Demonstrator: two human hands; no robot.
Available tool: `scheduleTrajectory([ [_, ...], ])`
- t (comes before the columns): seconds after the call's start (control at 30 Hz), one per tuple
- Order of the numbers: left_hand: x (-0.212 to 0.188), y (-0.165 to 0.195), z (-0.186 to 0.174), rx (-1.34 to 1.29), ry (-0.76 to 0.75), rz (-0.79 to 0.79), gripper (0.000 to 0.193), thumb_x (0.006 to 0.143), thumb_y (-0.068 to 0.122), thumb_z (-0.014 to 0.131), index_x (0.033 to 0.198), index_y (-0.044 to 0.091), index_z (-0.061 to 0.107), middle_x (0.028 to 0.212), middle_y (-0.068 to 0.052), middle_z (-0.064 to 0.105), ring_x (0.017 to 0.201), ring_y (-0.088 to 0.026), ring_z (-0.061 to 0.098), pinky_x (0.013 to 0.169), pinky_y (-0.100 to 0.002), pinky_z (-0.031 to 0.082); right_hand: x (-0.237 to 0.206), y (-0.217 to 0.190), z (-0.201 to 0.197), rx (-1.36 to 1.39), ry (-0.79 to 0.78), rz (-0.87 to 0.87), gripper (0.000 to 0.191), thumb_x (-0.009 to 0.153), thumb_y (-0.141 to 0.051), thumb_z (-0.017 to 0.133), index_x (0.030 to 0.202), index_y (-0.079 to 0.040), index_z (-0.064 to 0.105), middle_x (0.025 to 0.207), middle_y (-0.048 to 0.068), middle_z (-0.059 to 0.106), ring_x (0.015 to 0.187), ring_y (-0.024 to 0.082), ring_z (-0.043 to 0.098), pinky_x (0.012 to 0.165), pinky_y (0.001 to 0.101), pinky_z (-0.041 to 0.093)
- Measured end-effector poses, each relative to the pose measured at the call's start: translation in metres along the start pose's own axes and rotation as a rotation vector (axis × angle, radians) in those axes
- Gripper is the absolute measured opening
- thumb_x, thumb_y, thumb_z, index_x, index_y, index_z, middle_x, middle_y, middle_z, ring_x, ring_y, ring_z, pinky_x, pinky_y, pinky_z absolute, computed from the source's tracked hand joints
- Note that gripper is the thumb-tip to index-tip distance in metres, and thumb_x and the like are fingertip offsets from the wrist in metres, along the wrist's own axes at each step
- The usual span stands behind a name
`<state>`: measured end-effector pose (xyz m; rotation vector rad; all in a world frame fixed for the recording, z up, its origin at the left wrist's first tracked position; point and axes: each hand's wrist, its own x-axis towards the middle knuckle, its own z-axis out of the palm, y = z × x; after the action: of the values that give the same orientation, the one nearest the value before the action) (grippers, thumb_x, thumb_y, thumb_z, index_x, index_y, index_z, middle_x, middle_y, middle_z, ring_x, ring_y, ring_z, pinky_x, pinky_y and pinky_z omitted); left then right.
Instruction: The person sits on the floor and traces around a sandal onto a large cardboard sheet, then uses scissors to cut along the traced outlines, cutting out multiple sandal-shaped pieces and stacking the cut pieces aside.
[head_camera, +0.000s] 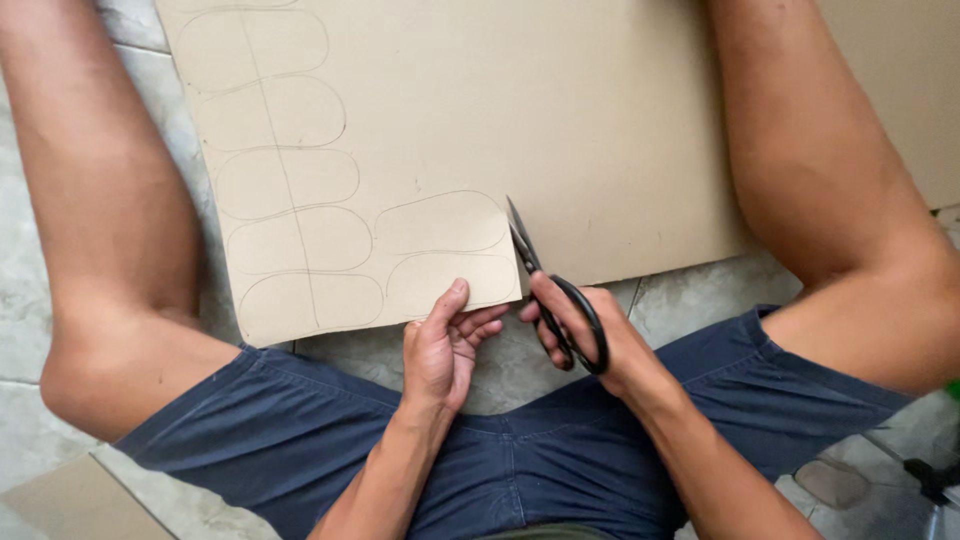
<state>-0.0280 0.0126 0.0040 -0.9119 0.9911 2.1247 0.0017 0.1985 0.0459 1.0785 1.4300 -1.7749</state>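
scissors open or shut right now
Open: the scissors' blades are spread in a narrow V at the cardboard sheet's cut edge, with the right hand in the black handles.

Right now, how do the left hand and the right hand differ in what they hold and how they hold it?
The left hand pinches the cardboard sheet at its near edge, thumb on top; the right hand holds black scissors. The left hand's fingers lie partly beneath the sheet, while the right hand's fingers pass through the scissor loops. Both are bare and meet at the sheet's near edge.
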Motion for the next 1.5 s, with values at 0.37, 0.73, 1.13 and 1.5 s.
scheduleTrajectory([
  [0.37,-0.006,0.010,-0.006,-0.026,0.000,0.007,0.038,0.096,0.024,0.064,0.121,-0.005,0.064,0.106,-0.016,0.075,0.090,-0.025,0.076,0.074,-0.036,0.061,0.014,0.011,0.030,-0.081,0.194,-0.247,0.060,0.096,-0.053,0.063,0.068,0.001,0.065,0.048,0.004,0.047,0.038,0.012,0.043,0.036,0.0294,0.031],
  [0.73,-0.052,0.114,-0.049,0.086,0.099,0.308,0.034,0.094,0.019,0.065,0.123,0.000,0.063,0.103,-0.013,0.072,0.082,-0.022,0.075,0.065,-0.038,0.065,-0.072,0.033,0.016,0.189,-0.268,0.310,0.089,0.090,-0.076,0.029,0.103,0.002,0.068,0.068,0.008,0.059,0.061,0.023,0.062,0.065,0.0369,0.053],
  [1.13,-0.075,0.122,-0.035,0.361,0.101,0.320,0.036,0.094,0.016,0.067,0.122,-0.005,0.062,0.103,-0.016,0.073,0.077,-0.024,0.076,0.060,-0.034,0.065,-0.062,0.051,0.132,0.081,-0.316,-0.006,0.080,0.093,-0.071,0.038,0.118,-0.001,0.068,0.081,0.004,0.064,0.074,0.015,0.062,0.072,0.0295,0.050],
  [1.5,-0.073,0.115,-0.039,0.358,0.106,0.350,0.037,0.096,0.016,0.065,0.125,-0.007,0.059,0.103,-0.018,0.072,0.077,-0.028,0.077,0.060,-0.034,0.065,-0.063,0.049,0.167,0.170,-0.119,-0.202,0.070,0.097,-0.061,0.047,0.109,0.004,0.070,0.075,0.003,0.060,0.067,0.012,0.058,0.064,0.0265,0.049],
])
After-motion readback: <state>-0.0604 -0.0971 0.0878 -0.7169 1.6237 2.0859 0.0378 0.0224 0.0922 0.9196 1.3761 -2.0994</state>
